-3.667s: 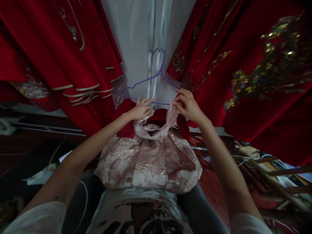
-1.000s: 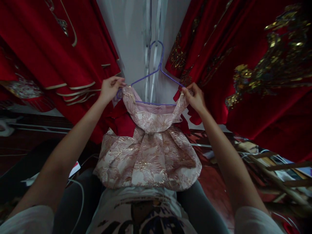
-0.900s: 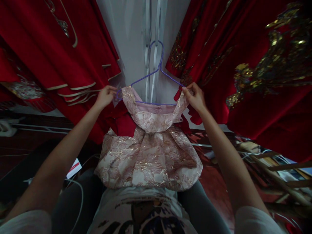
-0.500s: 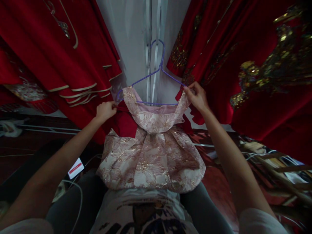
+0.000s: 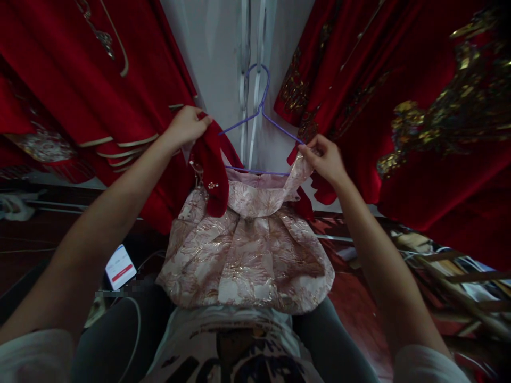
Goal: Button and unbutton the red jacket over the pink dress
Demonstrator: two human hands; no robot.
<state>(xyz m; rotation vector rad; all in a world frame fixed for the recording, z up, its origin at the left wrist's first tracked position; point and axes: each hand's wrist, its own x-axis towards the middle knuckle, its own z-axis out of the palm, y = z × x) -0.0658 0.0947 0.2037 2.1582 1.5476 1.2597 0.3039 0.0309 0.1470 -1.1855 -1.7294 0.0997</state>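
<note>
A small pink and gold brocade dress (image 5: 247, 255) hangs in front of me on a purple wire hanger (image 5: 259, 114). My left hand (image 5: 187, 126) grips a red velvet piece (image 5: 211, 170) with pearl beads, lifted over the hanger's left shoulder and draped down the dress front. My right hand (image 5: 323, 157) pinches the dress's right shoulder strap against the hanger's right end. The skirt spreads over my lap.
Red velvet garments with cream trim (image 5: 99, 96) hang on the left, red ones with gold embroidery (image 5: 431, 117) on the right. A grey wall with white ribbons (image 5: 251, 48) lies behind. A lit phone (image 5: 120, 266) and cable lie lower left; wooden sticks (image 5: 459, 287) lie lower right.
My left hand dropped to the red velvet piece beside the dress, took hold of it and raised it over the hanger's left shoulder. My right hand stayed on the right strap.
</note>
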